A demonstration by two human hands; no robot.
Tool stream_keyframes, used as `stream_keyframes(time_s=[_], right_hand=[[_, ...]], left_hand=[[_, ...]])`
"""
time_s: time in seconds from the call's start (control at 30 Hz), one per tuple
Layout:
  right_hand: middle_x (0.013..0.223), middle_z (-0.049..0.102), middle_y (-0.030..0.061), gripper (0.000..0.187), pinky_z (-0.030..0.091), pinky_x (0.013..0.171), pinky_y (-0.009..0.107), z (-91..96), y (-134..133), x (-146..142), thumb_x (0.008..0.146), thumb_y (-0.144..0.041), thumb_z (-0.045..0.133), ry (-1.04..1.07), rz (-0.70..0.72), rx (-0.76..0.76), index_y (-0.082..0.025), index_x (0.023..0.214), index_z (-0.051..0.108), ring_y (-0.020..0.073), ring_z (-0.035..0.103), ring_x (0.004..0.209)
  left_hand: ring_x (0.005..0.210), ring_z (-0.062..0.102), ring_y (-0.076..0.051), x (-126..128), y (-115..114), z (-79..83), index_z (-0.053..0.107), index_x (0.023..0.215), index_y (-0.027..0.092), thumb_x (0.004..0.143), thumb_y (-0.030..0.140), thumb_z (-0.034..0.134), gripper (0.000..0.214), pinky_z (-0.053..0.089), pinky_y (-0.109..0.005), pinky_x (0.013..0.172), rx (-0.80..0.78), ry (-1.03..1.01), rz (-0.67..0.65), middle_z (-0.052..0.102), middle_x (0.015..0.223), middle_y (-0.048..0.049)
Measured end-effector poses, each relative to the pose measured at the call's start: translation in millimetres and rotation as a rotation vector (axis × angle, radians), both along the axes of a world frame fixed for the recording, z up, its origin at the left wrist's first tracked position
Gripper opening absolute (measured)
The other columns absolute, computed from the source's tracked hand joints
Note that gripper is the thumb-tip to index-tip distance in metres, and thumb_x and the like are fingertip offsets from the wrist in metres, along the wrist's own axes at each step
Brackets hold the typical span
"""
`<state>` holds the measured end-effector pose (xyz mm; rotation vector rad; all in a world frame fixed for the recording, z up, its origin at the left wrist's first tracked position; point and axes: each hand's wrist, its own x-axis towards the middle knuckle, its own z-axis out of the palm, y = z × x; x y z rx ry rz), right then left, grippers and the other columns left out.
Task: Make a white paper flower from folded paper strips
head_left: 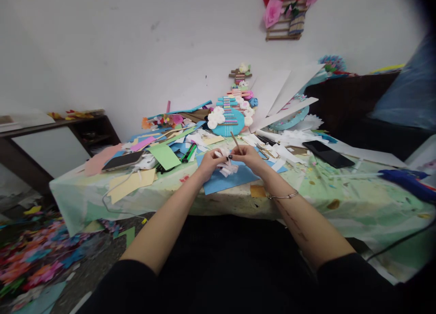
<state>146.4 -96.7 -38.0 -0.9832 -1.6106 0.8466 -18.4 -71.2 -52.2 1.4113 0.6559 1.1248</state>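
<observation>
My left hand (208, 162) is closed on a small piece of white curled paper (227, 168) over a blue paper sheet (228, 180) at the table's near edge. My right hand (248, 156) pinches a thin wooden stick (235, 141) that slants up and away from the white paper. Both hands meet at the paper, fingertips almost touching. A thin bracelet sits on my right wrist.
The table (340, 191) holds many coloured paper sheets, a phone (122, 160) at left, a black phone (327, 154) at right, scissors (263, 149), a blue glue gun (407, 180), and a blue guitar-shaped craft (229, 116) against the wall. Paper flowers lie on the floor at left.
</observation>
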Motion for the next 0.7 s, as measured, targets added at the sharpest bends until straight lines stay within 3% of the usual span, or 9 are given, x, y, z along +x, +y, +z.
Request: stream_keyframes(time_s=[0.23, 0.47, 0.7], right_hand=[[0.06, 0.046, -0.0049, 0.032, 0.03, 0.057, 0.024, 0.9, -2.7, -2.4, 0.058, -0.04, 0.072, 0.024, 0.096, 0.003, -0.016, 0.066, 0.053, 0.0086, 0.038, 0.057], [0.059, 0.045, -0.0056, 0.026, 0.026, 0.056, 0.024, 4.0, -4.4, -1.3, 0.056, -0.033, 0.07, 0.077, -0.016, 0.015, -0.017, 0.063, 0.05, 0.0083, 0.036, 0.055], [0.057, 0.04, -0.0067, 0.025, 0.025, 0.056, 0.024, 1.4, -2.0, -2.7, 0.056, -0.03, 0.067, 0.066, 0.05, 0.0, -0.018, 0.062, 0.046, 0.0083, 0.035, 0.055]], left_hand=[[0.053, 0.057, -0.013, -0.5, 3.8, -3.2, 0.061, 0.069, 0.014, 0.053, 0.024, 0.072, 0.022, 0.043, -0.024, 0.052, 0.017, 0.014, 0.016, 0.061, 0.059, 0.001], [0.058, 0.056, -0.011, -3.0, 3.5, -1.2, 0.062, 0.063, 0.014, 0.052, 0.012, 0.062, 0.011, 0.043, -0.023, 0.059, 0.109, 0.024, 0.058, 0.064, 0.064, -0.0003], [0.062, 0.06, -0.014, -2.4, -0.6, 0.4, 0.065, 0.072, 0.014, 0.05, 0.01, 0.065, 0.023, 0.047, -0.027, 0.064, 0.091, -0.009, -0.02, 0.067, 0.068, -0.0008]])
